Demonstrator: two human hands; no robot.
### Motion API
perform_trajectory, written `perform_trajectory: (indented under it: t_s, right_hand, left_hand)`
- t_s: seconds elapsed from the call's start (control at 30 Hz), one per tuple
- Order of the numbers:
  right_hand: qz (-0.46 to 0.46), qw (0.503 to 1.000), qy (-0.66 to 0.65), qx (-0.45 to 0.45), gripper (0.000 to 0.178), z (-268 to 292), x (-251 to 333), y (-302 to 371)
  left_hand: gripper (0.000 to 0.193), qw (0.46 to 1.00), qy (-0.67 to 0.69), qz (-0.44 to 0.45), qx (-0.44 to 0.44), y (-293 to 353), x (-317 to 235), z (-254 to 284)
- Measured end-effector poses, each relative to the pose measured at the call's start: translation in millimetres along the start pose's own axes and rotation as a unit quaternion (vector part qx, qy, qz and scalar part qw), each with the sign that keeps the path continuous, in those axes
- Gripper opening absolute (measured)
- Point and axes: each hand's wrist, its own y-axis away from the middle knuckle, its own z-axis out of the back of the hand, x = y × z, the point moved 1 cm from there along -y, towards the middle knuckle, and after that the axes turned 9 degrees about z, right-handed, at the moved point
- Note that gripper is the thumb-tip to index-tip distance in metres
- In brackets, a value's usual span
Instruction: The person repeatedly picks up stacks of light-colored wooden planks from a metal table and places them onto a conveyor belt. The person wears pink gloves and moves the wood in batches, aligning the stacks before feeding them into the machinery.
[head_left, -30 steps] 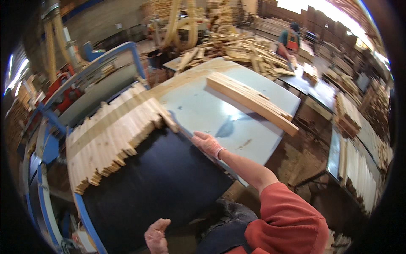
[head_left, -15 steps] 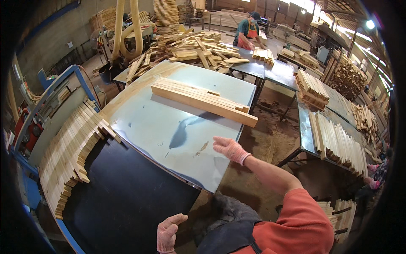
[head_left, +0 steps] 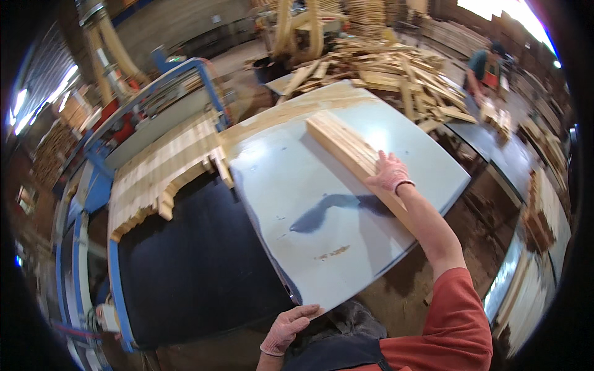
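Observation:
A row of long pale wooden strips (head_left: 346, 141) lies side by side on the grey metal-topped table (head_left: 260, 185). My right hand (head_left: 391, 173), in a pinkish knitted glove, rests across the top of these strips, fingers apart and thumb towards their near side. The part of the strips nearest me is partly hidden behind my right forearm. At the table's near corner is my gloved left hand (head_left: 289, 328). Its fingers stretch towards the corner and seem to touch the edge; it holds nothing.
Left of the table, many strips (head_left: 161, 161) line a dark panel (head_left: 192, 272) in a blue-framed machine (head_left: 117, 290). Beyond the table is a heap of loose wood (head_left: 396, 74). A co-worker (head_left: 486, 71) stands at a table at the far right. More stacked wood (head_left: 538, 210) is at right.
The view has swung left. My right hand has moved from above the table onto the strips, which now lie at a steeper slant in view. My left hand has come to the table corner.

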Motion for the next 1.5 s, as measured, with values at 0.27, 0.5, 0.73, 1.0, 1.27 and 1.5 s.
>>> perform_trajectory:
  t_s: [0.27, 0.5, 0.73, 1.0, 1.27, 1.5]
  right_hand:
    - [0.014, 0.998, 0.012, 0.062, 0.106, 4.4, 35.9, -22.2]
    - [0.037, 0.997, -0.038, 0.048, 0.111, -9.0, 111.8, 27.5]
    - [0.072, 0.994, -0.038, 0.073, 0.110, -28.3, 206.8, 67.1]
    - [0.041, 0.996, -0.065, 0.047, 0.111, -35.7, 251.3, 78.4]
    - [0.106, 0.985, -0.121, -0.056, 0.102, -35.0, 220.6, 154.5]
    - [0.002, 0.944, -0.268, -0.192, 0.082, -4.2, 48.1, 272.7]
  left_hand:
    - [0.059, 0.985, 0.147, -0.081, -0.042, -5.7, 52.8, -5.1]
    - [0.061, 1.000, 0.017, -0.010, -0.013, -27.3, 8.6, -36.4]
    - [0.060, 0.999, 0.006, -0.021, 0.024, 1.2, 11.2, -7.7]
    - [0.060, 0.997, 0.015, -0.037, 0.069, 46.4, 27.4, 36.7]
    - [0.057, 0.993, 0.022, 0.034, 0.114, 58.6, 37.3, 42.9]
    - [0.055, 0.940, -0.140, 0.171, 0.261, 22.5, 32.7, -13.8]
